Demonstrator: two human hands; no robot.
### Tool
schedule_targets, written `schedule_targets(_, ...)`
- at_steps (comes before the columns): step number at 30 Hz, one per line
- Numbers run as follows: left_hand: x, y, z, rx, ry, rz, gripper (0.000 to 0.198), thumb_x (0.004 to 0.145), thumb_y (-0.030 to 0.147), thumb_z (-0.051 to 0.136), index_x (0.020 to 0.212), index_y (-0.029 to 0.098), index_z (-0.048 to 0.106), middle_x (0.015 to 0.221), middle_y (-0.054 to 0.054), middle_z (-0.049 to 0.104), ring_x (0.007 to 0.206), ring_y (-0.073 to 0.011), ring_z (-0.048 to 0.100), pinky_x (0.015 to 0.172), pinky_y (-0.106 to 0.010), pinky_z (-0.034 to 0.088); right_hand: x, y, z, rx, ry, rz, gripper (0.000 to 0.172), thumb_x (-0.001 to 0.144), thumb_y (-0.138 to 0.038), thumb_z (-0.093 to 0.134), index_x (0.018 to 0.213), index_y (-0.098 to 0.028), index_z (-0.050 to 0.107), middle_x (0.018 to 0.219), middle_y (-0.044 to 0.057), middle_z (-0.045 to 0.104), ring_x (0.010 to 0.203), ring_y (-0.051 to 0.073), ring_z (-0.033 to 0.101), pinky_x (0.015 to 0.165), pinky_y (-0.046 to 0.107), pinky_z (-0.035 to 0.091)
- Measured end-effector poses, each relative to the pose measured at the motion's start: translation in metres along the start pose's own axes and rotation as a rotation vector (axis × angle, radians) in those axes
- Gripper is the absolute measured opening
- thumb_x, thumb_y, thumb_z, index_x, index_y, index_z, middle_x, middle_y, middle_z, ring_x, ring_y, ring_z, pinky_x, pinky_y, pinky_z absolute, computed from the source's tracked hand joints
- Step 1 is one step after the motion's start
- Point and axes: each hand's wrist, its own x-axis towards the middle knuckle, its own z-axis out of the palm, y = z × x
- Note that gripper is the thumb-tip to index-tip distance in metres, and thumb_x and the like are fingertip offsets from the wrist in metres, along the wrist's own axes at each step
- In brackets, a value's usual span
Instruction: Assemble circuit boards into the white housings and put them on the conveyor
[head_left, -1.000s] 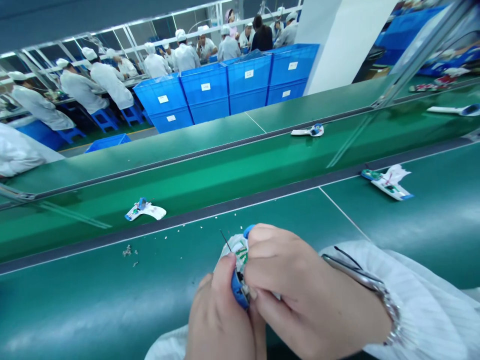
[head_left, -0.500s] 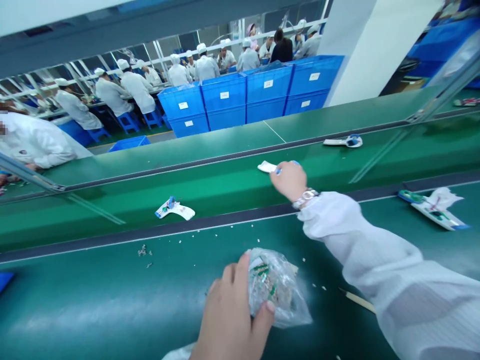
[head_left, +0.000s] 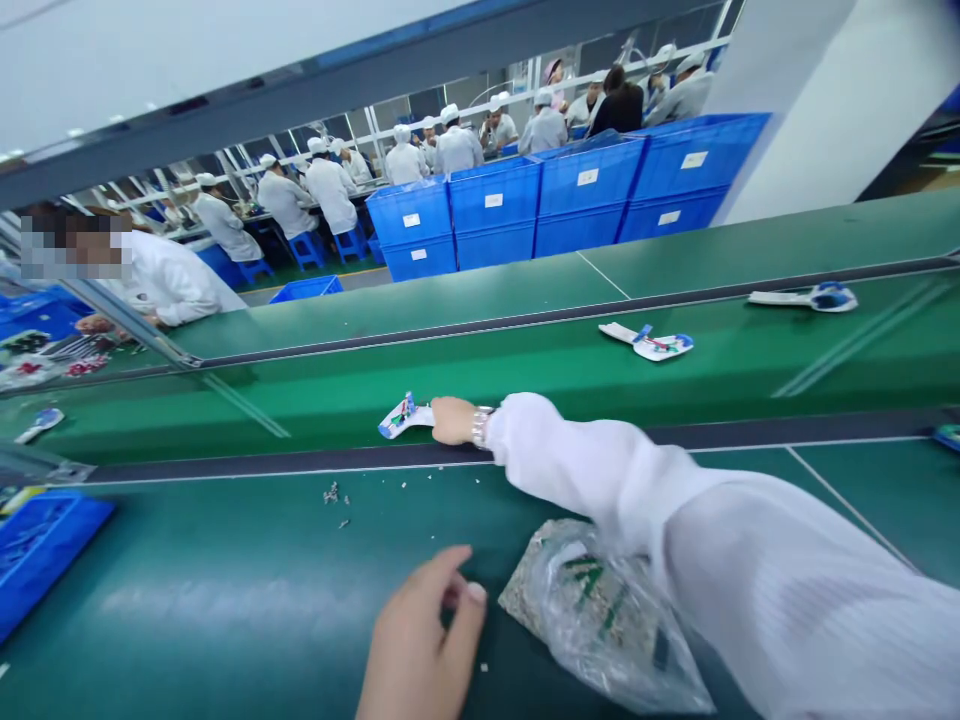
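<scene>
My right hand (head_left: 454, 421) reaches across to the green conveyor belt, fingers closed round the handle end of a white plastic housing (head_left: 403, 415) with blue parts and wires inside. Below it, over the green worktop, my left hand (head_left: 424, 635) is empty, its thumb and fingers curved and apart. Just right of that hand lies a clear plastic bag (head_left: 600, 610) holding many small pieces and some green strips; my right sleeve hides part of it.
More white housings (head_left: 664, 346) lie along the belt (head_left: 525, 370). Small metal parts (head_left: 332, 493) and white scraps are scattered on the worktop (head_left: 225, 600). A blue tray (head_left: 52, 550) sits at the left. A co-worker (head_left: 169, 280) works across the belt, before stacked blue bins (head_left: 495, 200).
My right hand has let go of a housing farther right and moved left onto another. My left hand has come off the bag. The view has turned left.
</scene>
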Motion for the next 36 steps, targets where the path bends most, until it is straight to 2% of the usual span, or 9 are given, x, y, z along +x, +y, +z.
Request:
schedule_targets(2,0.008,-0.006,-0.005,-0.257,0.124,-0.105,0.032,0.077,0.047,0.063,0.091,0.02,0.073,0.076,-0.005,0.069,0.074,-0.0243,0.063,0.074,-0.035,0.047,-0.029,0.017,-0.013,0.01,-0.08,-0.147,0.023,0.092,-0.029,0.058,0.108,-0.013,0.06,0.106,0.007,0.063,0.091,0.018,0.062,0.079,0.036,0.053)
schedule_targets(5,0.023,-0.004,-0.006,-0.53,0.121,-0.138,0.038,0.077,0.055,0.059,0.083,0.019,0.068,0.07,-0.002,0.066,0.064,-0.0191,0.062,0.064,-0.031,0.049,-0.087,0.036,-0.032,0.046,-0.191,-0.366,0.017,0.081,-0.008,0.063,0.098,-0.012,0.063,0.091,0.001,0.065,0.081,0.014,0.061,0.072,0.025,0.049)
schedule_targets(10,0.027,0.03,0.001,-0.618,-0.224,-0.119,0.04,0.083,0.05,0.054,0.091,0.016,0.072,0.082,-0.01,0.072,0.068,-0.0215,0.065,0.059,-0.031,0.051,-0.167,0.04,-0.053,0.059,-0.28,-0.566,0.037,0.069,0.006,0.054,0.095,-0.015,0.069,0.09,-0.001,0.068,0.084,0.012,0.061,0.075,0.019,0.042)
schedule_targets(13,0.013,0.053,0.0,-0.424,-0.414,0.007,0.03,0.085,0.042,0.058,0.08,0.019,0.076,0.081,-0.008,0.072,0.074,-0.0231,0.065,0.064,-0.029,0.05,-0.189,0.037,-0.057,0.0,-0.291,-0.56,0.038,0.066,0.006,0.053,0.09,-0.016,0.072,0.081,0.001,0.068,0.074,0.014,0.058,0.068,0.021,0.04)
schedule_targets(17,-0.006,0.072,-0.005,-0.057,-0.591,0.288,0.039,0.094,0.034,0.042,0.071,0.025,0.073,0.081,-0.004,0.067,0.08,-0.0218,0.063,0.071,-0.027,0.047,-0.201,0.041,-0.057,-0.016,-0.334,-0.524,0.038,0.065,0.005,0.052,0.088,-0.015,0.074,0.077,0.002,0.069,0.07,0.015,0.058,0.064,0.023,0.038)
schedule_targets(23,-0.014,0.078,-0.012,0.036,-0.693,0.338,0.024,0.089,0.022,0.046,0.076,0.021,0.067,0.096,-0.005,0.059,0.097,-0.0205,0.056,0.082,-0.028,0.041,-0.201,0.054,-0.051,0.134,-0.533,-0.542,0.042,0.065,0.003,0.059,0.102,-0.011,0.072,0.088,0.004,0.071,0.078,0.015,0.063,0.068,0.018,0.044)
schedule_targets(26,-0.011,0.076,-0.011,-0.088,-0.751,0.335,0.017,0.088,0.025,0.053,0.079,0.021,0.066,0.101,-0.006,0.06,0.104,-0.0225,0.053,0.086,-0.03,0.039,-0.199,0.058,-0.047,0.219,-0.609,-0.555,0.043,0.065,0.002,0.063,0.106,-0.008,0.071,0.093,0.006,0.071,0.083,0.016,0.064,0.072,0.019,0.046)
schedule_targets(31,-0.011,0.065,-0.002,-0.48,-0.938,0.119,0.027,0.082,0.047,0.065,0.081,0.02,0.063,0.077,0.0,0.059,0.071,-0.014,0.048,0.068,-0.025,0.037,-0.195,0.062,-0.035,0.35,-0.71,-0.593,0.041,0.064,0.0,0.068,0.105,-0.006,0.071,0.098,0.007,0.071,0.091,0.019,0.065,0.08,0.021,0.048)
schedule_targets(36,-0.018,0.051,0.012,-0.766,-0.978,-0.035,0.032,0.071,0.042,0.08,0.077,0.019,0.059,0.074,0.002,0.053,0.068,-0.0108,0.045,0.062,-0.021,0.033,-0.191,0.062,-0.021,0.506,-0.771,-0.601,0.032,0.059,-0.002,0.074,0.091,-0.009,0.072,0.088,0.004,0.071,0.084,0.017,0.067,0.077,0.02,0.049)
